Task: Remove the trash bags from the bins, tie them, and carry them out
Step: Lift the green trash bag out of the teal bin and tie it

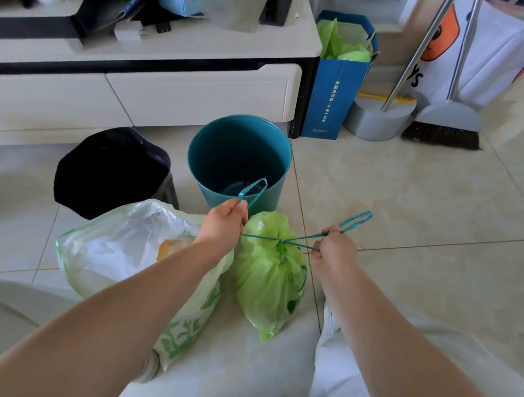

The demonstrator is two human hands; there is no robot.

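The person is crouching over a small green trash bag (268, 276) standing on the tiled floor (434, 221), just in front of the emptied teal bin (239, 158). The left hand (222, 223) is closing its grip on one teal drawstring loop (253, 192), and the right hand (335, 248) is pinching the other loop (356, 220); both cords are running taut to a knot (279, 242) at the gathered neck.

Judging from the strain, the thin flat drawstring could be snapping or tearing out of its channel if the hands are pulling harder, since the film is sheer and crinkled. The knot may be only a single throw, though the view is too small to confirm, so it could be slipping loose once the bag is lifted.

Touching it on the left, a larger translucent white bag (121, 246) with green print is gaping open and untied, its soft wall sagging; jostling could be spilling its contents. Beyond it, a black-lined bin (114, 169) is waiting, glossy and slack-rimmed.
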